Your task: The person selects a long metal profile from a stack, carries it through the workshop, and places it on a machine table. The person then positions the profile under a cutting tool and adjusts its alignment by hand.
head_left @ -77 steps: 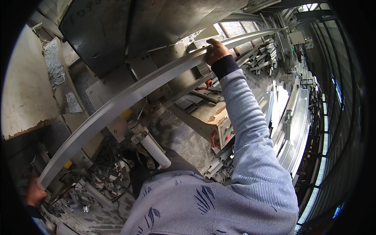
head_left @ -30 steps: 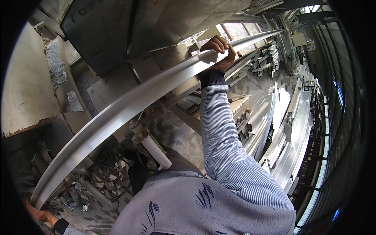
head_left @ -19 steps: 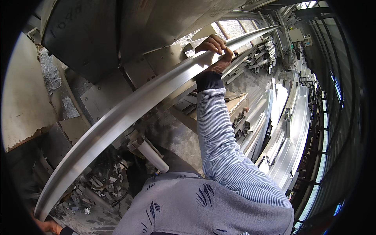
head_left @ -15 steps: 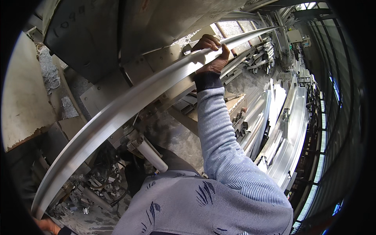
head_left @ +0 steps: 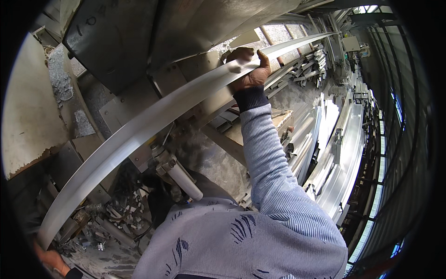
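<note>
Aluminium strip (head_left: 153, 122) lower-left to upper-right

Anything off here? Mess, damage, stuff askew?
Yes: loose metal offcuts lie scattered in a heap on the floor at lower left, below the long metal strip. The right hand grips the strip's far part, the left hand its near end. No damage visible.

Silver-grey metal strip (head_left: 153, 121), blue-and-white striped sleeve (head_left: 274, 172), perhaps leaf-printed grey top (head_left: 223, 242).
</note>
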Available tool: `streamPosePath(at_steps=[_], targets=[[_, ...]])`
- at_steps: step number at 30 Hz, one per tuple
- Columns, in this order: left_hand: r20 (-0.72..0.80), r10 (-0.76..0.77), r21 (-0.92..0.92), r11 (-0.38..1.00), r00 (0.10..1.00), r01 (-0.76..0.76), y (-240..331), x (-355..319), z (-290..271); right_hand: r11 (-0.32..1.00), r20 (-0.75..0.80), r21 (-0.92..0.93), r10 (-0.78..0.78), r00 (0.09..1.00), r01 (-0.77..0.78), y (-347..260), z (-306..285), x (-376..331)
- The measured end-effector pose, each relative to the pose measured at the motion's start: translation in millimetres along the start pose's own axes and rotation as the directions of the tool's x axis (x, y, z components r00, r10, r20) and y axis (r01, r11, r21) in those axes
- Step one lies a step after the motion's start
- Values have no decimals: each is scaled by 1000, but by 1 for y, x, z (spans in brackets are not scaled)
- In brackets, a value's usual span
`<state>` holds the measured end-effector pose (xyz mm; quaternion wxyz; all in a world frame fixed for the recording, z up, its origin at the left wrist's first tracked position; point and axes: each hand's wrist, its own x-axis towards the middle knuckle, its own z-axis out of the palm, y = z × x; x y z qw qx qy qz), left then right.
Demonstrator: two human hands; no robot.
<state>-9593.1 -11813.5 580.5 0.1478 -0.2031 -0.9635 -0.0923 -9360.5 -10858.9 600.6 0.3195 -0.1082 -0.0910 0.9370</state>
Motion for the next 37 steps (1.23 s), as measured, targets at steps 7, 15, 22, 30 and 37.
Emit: streamPosePath(at_steps=[7, 15, 22, 30, 37], targets=[[294, -29, 172, 985, 955, -23, 86, 32, -11, 913, -449, -386, -61, 891, -132, -9, 12, 8], [290, 61, 49, 996, 955, -79, 184, 68, -4, 942, -510, -296, -15, 860, -159, -85, -33, 49], [250, 113, -83, 992, 962, -95, 312, 99, -19, 650, -462, -750, -382, 800, -123, -108, 2, 22], [283, 160, -52, 987, 946, -151, 375, 117, -12, -709, 420, -307, 498, 759, 635, 49, 48, -66], [330, 155, -51, 988, 931, -146, 384, 116, 1, -853, 123, -266, 433, 893, 450, 93, 16, -39]])
